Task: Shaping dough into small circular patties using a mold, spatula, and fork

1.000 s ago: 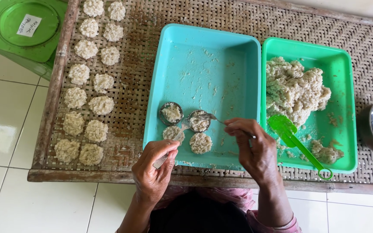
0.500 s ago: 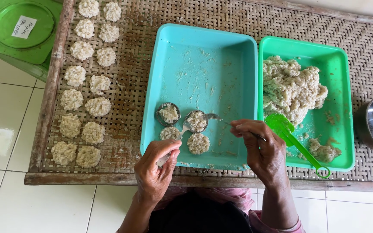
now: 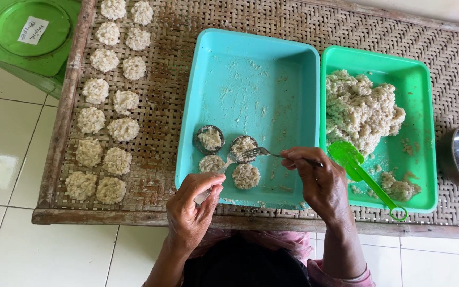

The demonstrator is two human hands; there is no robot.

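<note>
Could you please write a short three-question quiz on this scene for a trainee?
1. True or false: the right hand holds a fork over the blue tray.
2. Which thing rests in the green tray beside the heap of rice mixture? A) a green spatula B) a knife C) a glass
3. Where do the finished round patties lie, relative to the blue tray?

Key:
1. True; its tines reach a small filled round mould.
2. A.
3. To its left, in two rows on the woven mat.
</note>
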